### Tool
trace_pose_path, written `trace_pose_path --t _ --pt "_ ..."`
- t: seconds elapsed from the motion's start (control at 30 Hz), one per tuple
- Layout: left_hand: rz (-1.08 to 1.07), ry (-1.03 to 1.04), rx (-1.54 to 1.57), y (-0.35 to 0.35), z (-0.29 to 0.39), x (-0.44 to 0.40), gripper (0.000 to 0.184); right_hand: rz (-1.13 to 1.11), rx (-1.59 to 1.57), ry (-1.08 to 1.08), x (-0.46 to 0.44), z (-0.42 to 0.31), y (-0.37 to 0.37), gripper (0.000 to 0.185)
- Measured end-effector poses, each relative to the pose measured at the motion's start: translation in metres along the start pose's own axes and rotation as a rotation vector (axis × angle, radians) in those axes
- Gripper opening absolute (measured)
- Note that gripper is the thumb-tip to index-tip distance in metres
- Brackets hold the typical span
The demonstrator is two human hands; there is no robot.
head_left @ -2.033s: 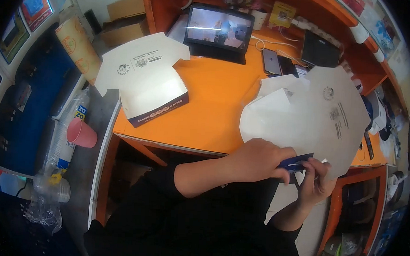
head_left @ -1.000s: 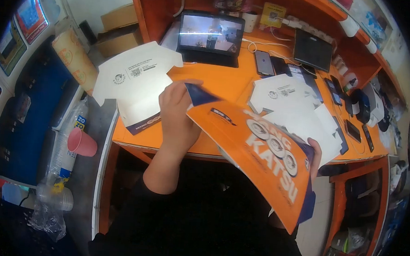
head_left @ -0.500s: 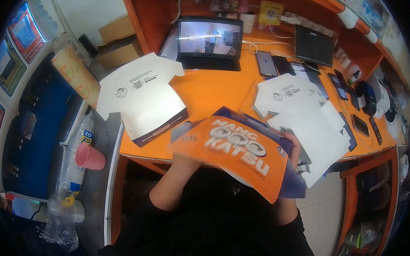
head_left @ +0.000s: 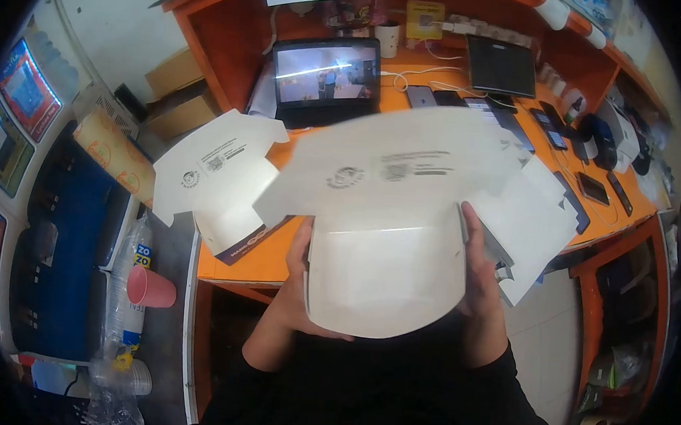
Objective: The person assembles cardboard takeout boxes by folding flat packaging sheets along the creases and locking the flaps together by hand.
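Observation:
Between my two hands is a takeaway box (head_left: 387, 269) in white cardboard, its inside facing me and its printed lid flap raised away from me. The lid is smeared by motion. My left hand (head_left: 296, 287) grips the box's left side wall, fingers partly behind it. My right hand (head_left: 480, 270) presses on the right side wall with the thumb up along the edge. Left of it, a second takeaway box (head_left: 219, 168) stands with its lid up on the orange desk (head_left: 233, 272). Flat white box blanks (head_left: 532, 222) lie stacked at the right.
A tablet (head_left: 328, 77) showing a video stands at the back. Several phones (head_left: 592, 187) and a dark flat device (head_left: 501, 65) lie right of it. At the left are a pink cup (head_left: 150, 287), a patterned paper roll (head_left: 116, 154) and sleeved plastic cups (head_left: 133, 271).
The box in my hands was folded flatter with its orange printed side showing. Now it is turned over and opened into shape, white inside toward me, with my hands on its two sides.

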State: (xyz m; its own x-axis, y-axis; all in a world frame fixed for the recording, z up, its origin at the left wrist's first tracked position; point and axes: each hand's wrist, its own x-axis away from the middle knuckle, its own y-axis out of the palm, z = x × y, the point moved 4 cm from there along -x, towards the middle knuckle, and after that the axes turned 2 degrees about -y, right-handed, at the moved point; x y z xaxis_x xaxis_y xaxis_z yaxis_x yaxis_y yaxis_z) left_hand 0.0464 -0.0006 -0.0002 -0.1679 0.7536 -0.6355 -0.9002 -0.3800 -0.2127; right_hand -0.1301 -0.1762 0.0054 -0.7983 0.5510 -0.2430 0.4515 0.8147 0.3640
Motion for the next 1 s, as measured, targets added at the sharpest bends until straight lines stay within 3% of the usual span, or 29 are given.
trace_pose_path --t 0.1,0.17,0.27,0.47,0.57,0.67,0.7,0.77,0.87,0.93,0.97,1.0 --pt "0.078 -0.007 0.211 -0.001 -0.007 0.003 0.143 -0.278 0.25 -0.189 0.001 -0.012 0.007 0.144" --pt "0.128 -0.018 0.214 -0.003 -0.013 0.01 0.138 -0.376 0.509 -0.277 0.002 -0.023 0.014 0.141" --pt "0.142 -0.076 0.064 -0.004 -0.015 0.012 0.13 -0.118 0.34 -0.001 0.001 -0.018 0.022 0.134" --pt "0.159 -0.064 0.166 0.005 0.001 -0.001 0.122 -0.2 0.48 -0.098 0.008 -0.041 0.016 0.12" --pt "0.223 -0.103 0.285 0.017 -0.009 -0.005 0.122 -0.357 0.75 -0.279 0.015 -0.058 0.005 0.12" --pt "0.296 -0.087 0.291 0.031 -0.03 -0.004 0.116 -0.436 0.905 -0.261 0.017 -0.106 -0.019 0.113" --pt "0.306 -0.169 0.324 0.033 -0.039 0.005 0.112 -0.478 0.924 -0.247 0.016 -0.119 -0.037 0.112" --pt "0.303 -0.43 0.441 0.038 -0.061 0.027 0.104 -0.141 1.076 -0.275 0.01 -0.151 -0.093 0.094" --pt "0.438 -0.35 0.394 0.032 -0.065 0.01 0.1 0.362 1.544 -0.284 0.001 -0.189 -0.207 0.061" --pt "0.521 -0.219 0.329 0.039 -0.053 -0.021 0.098 0.588 1.615 -0.273 0.006 -0.209 -0.302 0.059" --pt "0.575 -0.258 0.356 0.042 -0.051 -0.029 0.098 0.661 1.698 -0.292 0.014 -0.218 -0.352 0.057" --pt "0.519 -0.223 0.293 0.029 -0.067 -0.017 0.087 0.734 1.779 -0.311 0.025 -0.225 -0.4 0.056"
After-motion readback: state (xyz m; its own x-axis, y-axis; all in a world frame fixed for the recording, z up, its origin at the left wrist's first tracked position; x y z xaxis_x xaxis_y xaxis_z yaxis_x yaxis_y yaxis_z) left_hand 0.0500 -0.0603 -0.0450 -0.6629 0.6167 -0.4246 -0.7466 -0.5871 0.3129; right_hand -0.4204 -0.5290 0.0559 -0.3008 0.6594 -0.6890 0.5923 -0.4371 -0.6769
